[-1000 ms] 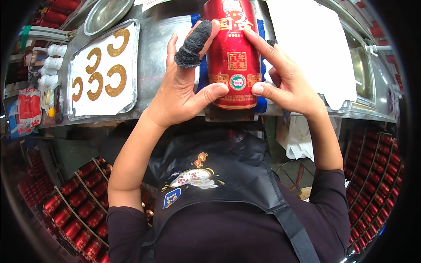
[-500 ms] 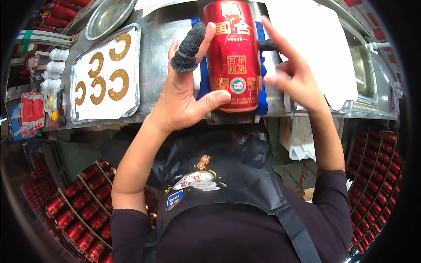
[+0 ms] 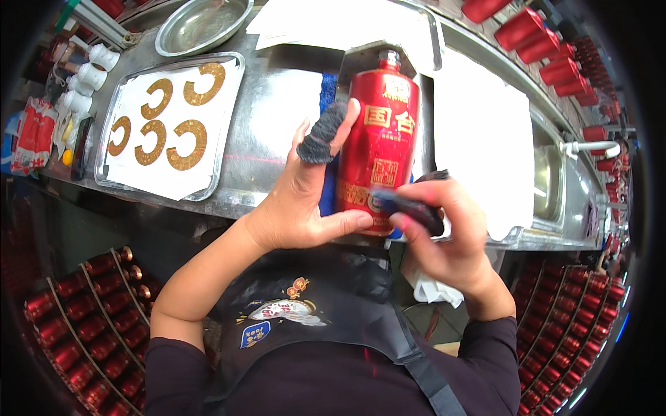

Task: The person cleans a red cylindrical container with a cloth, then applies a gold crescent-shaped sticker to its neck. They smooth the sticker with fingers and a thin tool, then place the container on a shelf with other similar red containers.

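Observation:
My left hand point(image 3: 302, 197) grips a tall red bottle point(image 3: 378, 139) with gold characters, holding it over the steel counter point(image 3: 270, 149). A dark fabric cot covers the left index finger point(image 3: 319, 135). My right hand point(image 3: 444, 232) presses across the bottle's lower front, its fingertips in dark cots, and its thumb is on the round label near the base. The bottle's neck points away from me.
A metal tray point(image 3: 170, 128) lined with white paper carries several gold C-shaped rings at the left. A round steel bowl point(image 3: 201, 24) sits behind it. White sheets point(image 3: 479, 132) cover the counter at the right. Racks of red bottles point(image 3: 83, 312) stand below on both sides.
The bottle has dropped lower and further from the camera. My right hand moved from the bottle's side down across its lower front.

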### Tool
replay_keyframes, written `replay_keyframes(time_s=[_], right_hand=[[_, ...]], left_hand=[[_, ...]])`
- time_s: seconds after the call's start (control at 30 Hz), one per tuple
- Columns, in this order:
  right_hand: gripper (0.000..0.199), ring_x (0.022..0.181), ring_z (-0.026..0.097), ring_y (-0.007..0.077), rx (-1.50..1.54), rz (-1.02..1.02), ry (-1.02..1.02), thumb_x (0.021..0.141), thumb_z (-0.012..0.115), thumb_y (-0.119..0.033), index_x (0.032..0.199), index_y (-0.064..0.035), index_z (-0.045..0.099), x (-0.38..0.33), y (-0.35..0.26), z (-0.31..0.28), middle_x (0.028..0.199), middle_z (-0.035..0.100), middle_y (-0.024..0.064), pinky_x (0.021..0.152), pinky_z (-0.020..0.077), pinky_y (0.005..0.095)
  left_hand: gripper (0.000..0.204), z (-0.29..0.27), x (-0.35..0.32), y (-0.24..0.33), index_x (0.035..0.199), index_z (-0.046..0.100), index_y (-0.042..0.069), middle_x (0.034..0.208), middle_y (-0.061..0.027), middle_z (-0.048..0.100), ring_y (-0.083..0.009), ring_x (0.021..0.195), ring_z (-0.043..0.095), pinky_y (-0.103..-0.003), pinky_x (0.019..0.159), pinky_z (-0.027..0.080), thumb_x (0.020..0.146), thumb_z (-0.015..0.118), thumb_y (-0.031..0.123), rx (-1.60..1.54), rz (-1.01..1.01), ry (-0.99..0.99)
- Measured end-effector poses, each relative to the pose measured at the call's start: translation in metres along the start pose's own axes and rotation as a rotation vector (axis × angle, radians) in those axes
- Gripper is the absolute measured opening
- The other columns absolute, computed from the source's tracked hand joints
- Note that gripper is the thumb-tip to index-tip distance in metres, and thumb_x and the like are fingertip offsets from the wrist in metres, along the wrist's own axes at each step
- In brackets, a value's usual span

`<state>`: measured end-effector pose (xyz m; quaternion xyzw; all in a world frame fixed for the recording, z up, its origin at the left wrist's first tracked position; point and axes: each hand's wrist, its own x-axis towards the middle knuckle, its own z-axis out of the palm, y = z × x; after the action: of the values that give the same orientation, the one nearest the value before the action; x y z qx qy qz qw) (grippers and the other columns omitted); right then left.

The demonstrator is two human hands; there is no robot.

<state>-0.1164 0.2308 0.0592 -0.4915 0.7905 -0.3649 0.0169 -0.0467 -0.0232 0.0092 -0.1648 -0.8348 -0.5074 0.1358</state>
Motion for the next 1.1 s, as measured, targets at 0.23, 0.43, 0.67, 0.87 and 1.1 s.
replay_keyframes(time_s=[0.23,0.43,0.67,0.87,1.1], right_hand=[[0.026,0.083,0.070,0.0212,-0.304,-0.271,0.257,0.086,0.073,-0.001,0.112,-0.0013,0.066,0.141,0.006,-0.030,0.095,0.070,0.0122,0.076,0.0554,0.0299],[0.036,0.077,0.067,0.0352,-0.036,-0.332,-0.241,0.074,0.077,0.002,0.108,-0.0025,0.066,0.130,-0.010,-0.024,0.091,0.068,0.0149,0.074,0.0549,0.0381],[0.018,0.077,0.069,0.0173,0.029,-0.067,0.391,0.089,0.071,-0.003,0.105,-0.0002,0.065,0.108,-0.002,-0.017,0.087,0.069,0.0129,0.066,0.0549,0.0266],[0.019,0.074,0.066,0.0120,-0.034,0.162,0.575,0.087,0.072,-0.003,0.106,-0.0013,0.067,0.077,0.034,-0.007,0.085,0.069,0.0075,0.065,0.0537,0.0260],[0.025,0.082,0.072,0.0215,-0.126,-0.008,0.418,0.087,0.072,-0.009,0.110,-0.0023,0.066,0.096,0.025,-0.017,0.093,0.072,0.0124,0.071,0.0577,0.0295]], left_hand=[[0.113,0.005,-0.002,-0.002,0.160,0.010,0.012,0.166,-0.0184,0.017,-0.0369,0.151,0.023,-0.061,0.119,0.002,0.076,0.081,0.041,-0.044,0.031,0.031],[0.118,0.005,-0.003,0.002,0.160,0.008,0.009,0.165,-0.0187,0.017,-0.0378,0.150,0.024,-0.060,0.119,0.002,0.075,0.083,0.041,-0.059,-0.059,0.027],[0.122,0.006,-0.006,0.006,0.160,0.001,0.011,0.164,-0.0221,0.015,-0.0396,0.153,0.012,-0.064,0.118,-0.002,0.076,0.079,0.052,-0.037,-0.101,0.056],[0.122,0.000,-0.002,0.005,0.159,0.000,0.005,0.165,-0.0234,0.008,-0.0387,0.154,0.009,-0.051,0.122,0.007,0.077,0.083,0.041,-0.085,-0.096,-0.026],[0.122,-0.001,-0.001,0.004,0.158,-0.002,0.001,0.166,-0.0228,0.009,-0.0355,0.154,0.012,-0.046,0.123,0.013,0.079,0.083,0.038,-0.092,-0.107,-0.066]])
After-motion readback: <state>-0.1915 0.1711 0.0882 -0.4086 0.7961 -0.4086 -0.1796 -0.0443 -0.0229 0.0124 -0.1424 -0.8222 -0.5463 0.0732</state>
